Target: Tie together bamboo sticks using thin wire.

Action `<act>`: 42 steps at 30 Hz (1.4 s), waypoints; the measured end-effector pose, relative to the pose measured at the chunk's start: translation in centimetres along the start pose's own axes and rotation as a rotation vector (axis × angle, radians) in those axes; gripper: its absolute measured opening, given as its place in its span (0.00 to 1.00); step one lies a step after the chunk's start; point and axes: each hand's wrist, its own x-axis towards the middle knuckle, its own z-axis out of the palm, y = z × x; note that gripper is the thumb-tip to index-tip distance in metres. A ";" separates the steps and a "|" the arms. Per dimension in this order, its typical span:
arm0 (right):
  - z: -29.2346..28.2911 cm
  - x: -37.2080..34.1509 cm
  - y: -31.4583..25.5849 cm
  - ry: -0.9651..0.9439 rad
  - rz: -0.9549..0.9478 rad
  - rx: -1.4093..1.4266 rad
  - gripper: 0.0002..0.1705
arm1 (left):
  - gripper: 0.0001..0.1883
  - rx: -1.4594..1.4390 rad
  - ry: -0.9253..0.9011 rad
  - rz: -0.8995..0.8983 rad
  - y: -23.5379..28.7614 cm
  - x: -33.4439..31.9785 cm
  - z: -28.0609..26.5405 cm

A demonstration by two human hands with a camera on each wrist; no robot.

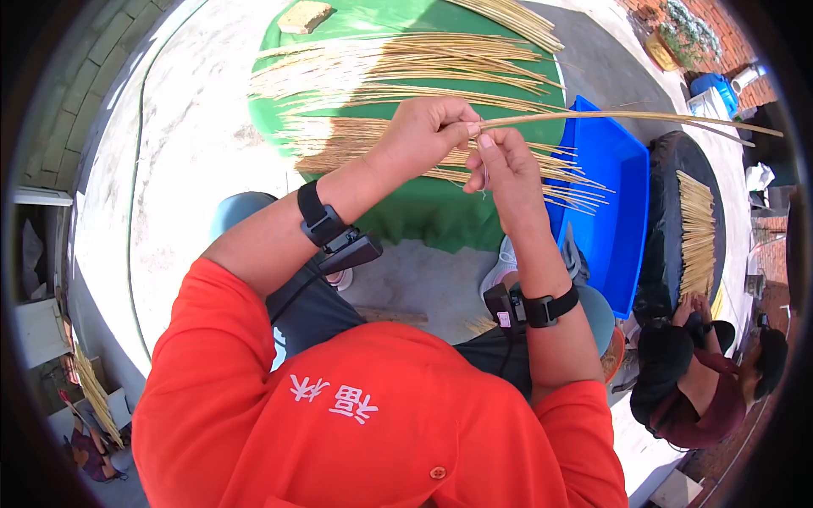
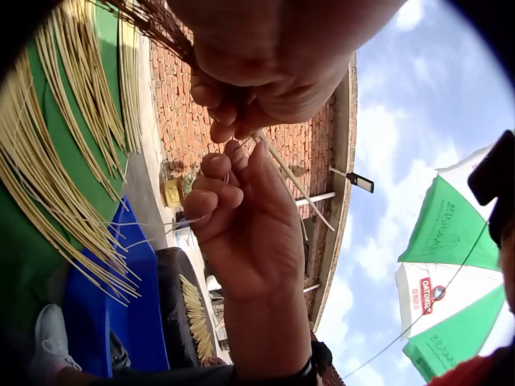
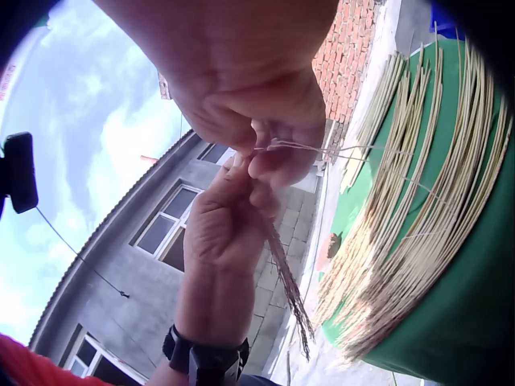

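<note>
My left hand (image 1: 428,134) grips a few long dry stalks (image 1: 627,115), whose bare ends reach far out to the right. In the right wrist view their bushy seed ends (image 3: 286,281) hang below the left hand. Close against it, my right hand (image 1: 512,176) pinches a thin pale thread (image 3: 338,150) with thumb and fingers. The thread's loose end trails from the right hand, and the fingertips of both hands meet at the stalks. Just beyond the hands, bundles of similar stalks (image 1: 457,52) lie in rows on a green-covered table (image 1: 423,216).
A blue plastic tub (image 1: 622,220) stands right of the table. Further right, another person (image 1: 703,372) sits by a dark round table (image 1: 665,169) bearing cut stalks (image 1: 697,229). A brick (image 1: 305,16) lies at the table's far left, and a hose (image 1: 135,169) runs along the ground.
</note>
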 end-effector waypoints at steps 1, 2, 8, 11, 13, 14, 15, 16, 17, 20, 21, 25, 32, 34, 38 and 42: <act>0.2 -0.1 -0.4 0.012 0.009 -0.002 0.19 | 0.06 0.056 0.047 0.059 -0.2 0.0 0.1; 0.3 -0.2 -0.6 0.024 0.017 -0.005 0.19 | 0.06 0.113 0.094 0.118 -0.3 0.1 0.2; 0.4 0.1 -0.2 0.150 0.003 0.002 0.17 | 0.06 0.285 0.140 0.278 0.6 -0.2 1.1; 0.8 0.2 0.5 0.251 -0.073 -0.084 0.16 | 0.06 0.267 0.110 0.245 1.2 -0.5 1.2; 0.7 0.3 0.6 0.277 -0.088 -0.054 0.15 | 0.06 0.267 0.130 0.267 1.1 -0.4 1.7; 0.8 0.3 0.6 0.306 -0.097 -0.024 0.15 | 0.06 0.264 0.145 0.286 1.0 -0.4 1.8; 0.8 0.3 0.5 0.304 -0.096 -0.028 0.15 | 0.06 0.260 0.148 0.285 1.1 -0.5 1.8; 0.9 0.2 0.4 0.325 -0.100 -0.030 0.15 | 0.06 0.267 0.137 0.277 1.4 -0.5 1.7; 1.0 0.2 0.3 0.345 -0.106 -0.031 0.14 | 0.06 0.275 0.127 0.270 1.6 -0.5 1.6; 0.9 0.2 0.7 0.353 -0.115 -0.069 0.13 | 0.05 0.240 0.140 0.297 0.9 -0.5 2.0; 0.9 0.3 1.0 0.351 -0.112 -0.072 0.13 | 0.05 0.238 0.142 0.295 0.9 -0.5 2.0; 1.0 0.5 1.3 0.399 -0.128 -0.083 0.13 | 0.05 0.255 0.136 0.306 0.9 -0.6 2.1; 1.2 0.6 1.3 0.378 -0.135 0.133 0.10 | 0.04 0.287 0.120 0.282 0.1 -0.5 2.5; 1.2 0.6 1.3 0.389 -0.122 0.152 0.11 | 0.04 0.306 0.117 0.296 -0.3 -0.4 2.7; 0.6 1.0 1.1 0.285 -0.051 0.197 0.11 | 0.05 0.305 0.097 0.246 -0.6 0.0 2.0; -2.1 0.8 -0.9 0.382 -0.279 -0.797 0.05 | 0.06 0.427 0.154 0.234 -1.1 1.1 0.5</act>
